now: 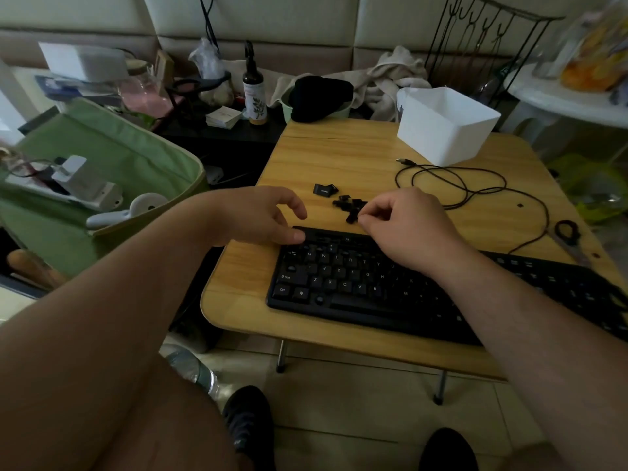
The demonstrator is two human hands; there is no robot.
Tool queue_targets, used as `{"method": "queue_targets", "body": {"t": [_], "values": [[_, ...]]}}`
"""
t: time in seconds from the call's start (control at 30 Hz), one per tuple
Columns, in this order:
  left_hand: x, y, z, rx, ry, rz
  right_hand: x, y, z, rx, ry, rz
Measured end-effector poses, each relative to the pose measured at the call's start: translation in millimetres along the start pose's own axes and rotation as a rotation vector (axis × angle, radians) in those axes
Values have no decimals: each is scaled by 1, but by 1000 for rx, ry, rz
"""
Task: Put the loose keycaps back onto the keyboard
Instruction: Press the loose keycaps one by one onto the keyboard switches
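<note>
Setting: wooden folding table [356,154] in a cluttered room, black keyboard [356,283] along its near edge, running out of view at the right.
Loose keycaps [350,203]: small black heap just behind the keyboard's top row; a wider keycap [324,190] lies apart, behind and left of the heap.
Right hand [404,226]: fingers curled, pinching a keycap from the heap's near edge, just above the keyboard's back rim.
Left hand [261,215]: relaxed, holding nothing, fingertips resting at the keyboard's back-left corner.
Handling: likely light, rigid plastic, slippery and easily flicked; best pinched by opposite side walls.
Hard to tell: legends unreadable, empty sockets lost in darkness, exact count unclear.
</note>
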State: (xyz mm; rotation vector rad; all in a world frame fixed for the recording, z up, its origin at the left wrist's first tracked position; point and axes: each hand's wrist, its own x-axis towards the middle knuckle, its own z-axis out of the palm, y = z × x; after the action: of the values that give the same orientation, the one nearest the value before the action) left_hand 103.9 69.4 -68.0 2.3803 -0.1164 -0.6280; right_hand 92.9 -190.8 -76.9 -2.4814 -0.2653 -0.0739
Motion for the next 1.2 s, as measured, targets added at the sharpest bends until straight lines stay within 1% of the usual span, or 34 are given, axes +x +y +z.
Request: {"method": "queue_targets", "body": {"t": [0.27, 0.33, 0.43, 0.5, 0.6, 0.73, 0.87, 0.93, 1.0, 1.1, 1.2], "values": [[8, 5, 1, 20, -26, -58, -6, 4, -4, -18, -16, -9], [11, 8, 3, -2, 53, -43, -5, 6, -6, -21, -15, -8], [21, 22, 19, -38, 278, 58, 0, 11, -9, -52, -5, 12], [32, 36, 32, 49, 394, 125, 3, 16, -9, -100, -15, 29], [45, 55, 47, 213, 452, 149, 6, 21, -7, -170, -22, 35], [60, 67, 61, 382, 438, 120, 5, 21, -6, -170, -2, 21], [64, 70, 60, 440, 419, 121, 3, 24, -8, -168, 5, 7], [60, 70, 56, 411, 396, 128, 1, 26, -11, -144, 12, -8], [51, 71, 51, 346, 356, 179, 0, 27, -14, -89, 28, -46], [35, 71, 46, 197, 253, 286, -5, 25, -18, -6, 39, -158], [25, 70, 44, 54, 170, 341, -10, 23, -20, 45, 59, -231]]}}
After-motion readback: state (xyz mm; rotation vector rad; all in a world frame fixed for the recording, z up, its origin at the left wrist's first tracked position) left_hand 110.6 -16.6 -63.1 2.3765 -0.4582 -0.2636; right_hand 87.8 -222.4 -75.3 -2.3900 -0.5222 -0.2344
